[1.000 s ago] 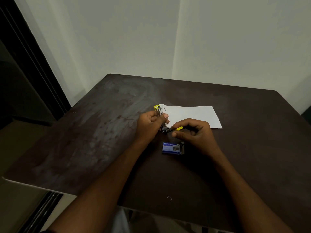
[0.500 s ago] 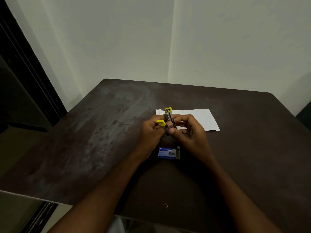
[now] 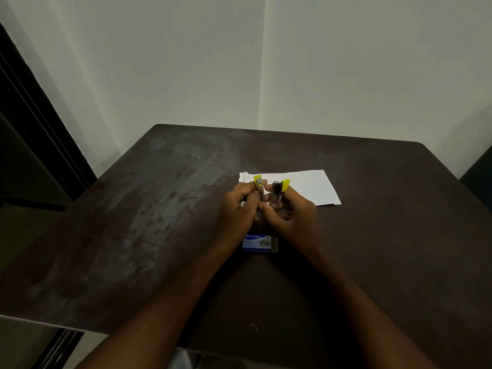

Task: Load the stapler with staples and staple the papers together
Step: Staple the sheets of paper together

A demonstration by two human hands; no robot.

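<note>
Stapler (image 3: 277, 195): small, bare metal with yellow plastic ends. It is swung open into two arms that stand apart in a V, yellow tips pointing up and away from me. I grip one arm in my left hand (image 3: 239, 209) and the other in my right hand (image 3: 291, 217), above the table (image 3: 159, 222).
Staple box (image 3: 259, 243): small blue carton with white "kangaro" lettering, flat on the table just on my side of my hands. Its right end looks grey.
Papers (image 3: 306, 187): white, flat on the table just beyond my hands, left corner partly hidden behind the stapler.
Loose staple (image 3: 254, 327): single, near my table edge, well apart from the box.
</note>
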